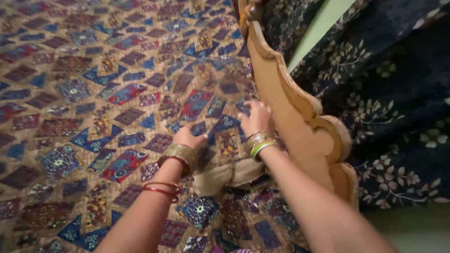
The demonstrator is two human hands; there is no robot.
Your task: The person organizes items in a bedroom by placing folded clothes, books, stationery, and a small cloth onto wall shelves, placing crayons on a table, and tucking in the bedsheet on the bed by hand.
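Observation:
A patterned bedspread (93, 93) in brown, blue and red covers the bed and fills most of the view. My left hand (187, 137) presses down on it with fingers curled into the cloth; a gold cuff and red bangles sit on that wrist. My right hand (255, 117) rests on the bedspread right beside the carved wooden bed board (300, 117), fingers spread and bent on the fabric; gold and green bangles ring that wrist. Between my forearms a fold of the bedspread shows its plain tan underside (229, 175).
The wooden board runs diagonally from top centre to lower right. Beyond it hangs a dark blue curtain with pale flowers (389, 107). A strip of light green wall (323, 23) shows at the top, and a greenish surface (412, 229) lies at the bottom right.

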